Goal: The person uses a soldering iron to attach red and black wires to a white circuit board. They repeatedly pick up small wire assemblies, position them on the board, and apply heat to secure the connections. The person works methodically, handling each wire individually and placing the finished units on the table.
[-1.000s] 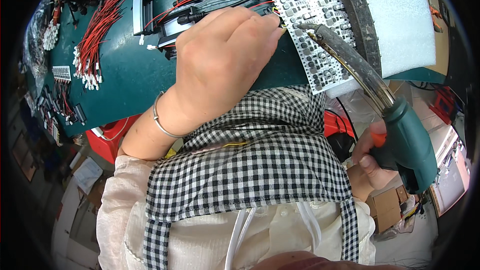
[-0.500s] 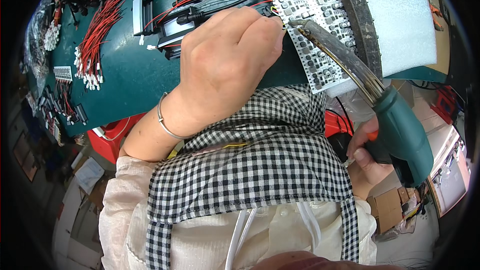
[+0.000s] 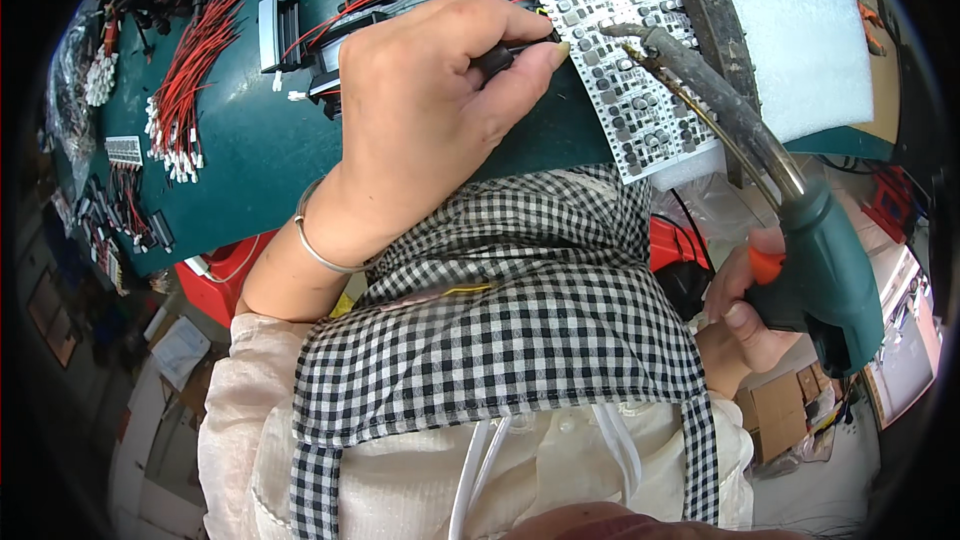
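My left hand [image 3: 430,105] is at the left edge of a white circuit board [image 3: 625,145] dotted with small round and square parts. Its thumb and forefinger pinch at that edge, and a black cable [image 3: 492,62] shows inside the curled fingers. What lies right between the fingertips is too small to make out. In my right hand [image 3: 750,315] is a green soldering gun [image 3: 825,265] with an orange trigger. A thin tube runs along its barrel to the tip [image 3: 640,35], which is over the board, a little right of my left fingertips.
A dark curved bar [image 3: 725,50] lies across the board, which rests on white foam [image 3: 805,40]. Left on the green table [image 3: 270,150] are black housings [image 3: 283,35] and a bundle of red wires with white connectors [image 3: 195,80]. A red stool [image 3: 215,285] stands below the table.
The soldering gun has shifted right, its tip now farther from the board's left edge. My left hand has turned and moved slightly left, showing its thumb and the cable.
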{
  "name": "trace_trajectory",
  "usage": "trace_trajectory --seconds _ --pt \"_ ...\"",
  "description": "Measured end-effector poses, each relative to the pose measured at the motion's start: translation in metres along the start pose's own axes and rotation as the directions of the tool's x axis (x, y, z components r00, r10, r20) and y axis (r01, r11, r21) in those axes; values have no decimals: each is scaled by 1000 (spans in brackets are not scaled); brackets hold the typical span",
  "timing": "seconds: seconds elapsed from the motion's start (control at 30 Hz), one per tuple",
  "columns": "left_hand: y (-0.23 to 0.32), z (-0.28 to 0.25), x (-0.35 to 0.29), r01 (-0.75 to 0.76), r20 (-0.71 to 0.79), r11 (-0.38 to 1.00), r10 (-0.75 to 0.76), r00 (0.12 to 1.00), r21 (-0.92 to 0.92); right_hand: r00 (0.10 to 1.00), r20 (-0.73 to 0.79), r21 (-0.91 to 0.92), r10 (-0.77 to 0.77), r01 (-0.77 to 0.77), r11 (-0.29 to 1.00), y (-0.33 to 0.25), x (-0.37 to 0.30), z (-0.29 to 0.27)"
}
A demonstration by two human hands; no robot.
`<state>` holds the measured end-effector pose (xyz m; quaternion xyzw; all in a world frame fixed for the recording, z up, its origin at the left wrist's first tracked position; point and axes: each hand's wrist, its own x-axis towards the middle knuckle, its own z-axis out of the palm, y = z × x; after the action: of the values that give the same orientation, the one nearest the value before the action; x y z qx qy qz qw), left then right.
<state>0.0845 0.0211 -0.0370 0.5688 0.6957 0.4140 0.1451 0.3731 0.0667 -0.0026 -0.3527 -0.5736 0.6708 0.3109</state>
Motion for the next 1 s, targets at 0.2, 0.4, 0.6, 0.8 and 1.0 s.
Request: trace_trajectory --seconds 0.2,0.4,0.6,0.8,1.0 --pt "-5 0 0 -131 29 991 131 991 7 1000 -14 -71 -28 26 997 5 -8 0" --pt "-9 5 1 -271 -19 962 272 962 21 987 -157 -26 20 -25 999 5 -13 10" --pt "-10 6 -1 -342 -49 933 349 936 111 971 -239 -103 14 -40 994 7 -10 19" --pt "-8 6 -2 -365 -34 911 377 925 191 949 -315 -134 11 -56 989 10 -14 24" --pt "-8 6 -2 -353 -29 917 364 931 188 958 -282 -4 51 -54 999 7 -13 17"
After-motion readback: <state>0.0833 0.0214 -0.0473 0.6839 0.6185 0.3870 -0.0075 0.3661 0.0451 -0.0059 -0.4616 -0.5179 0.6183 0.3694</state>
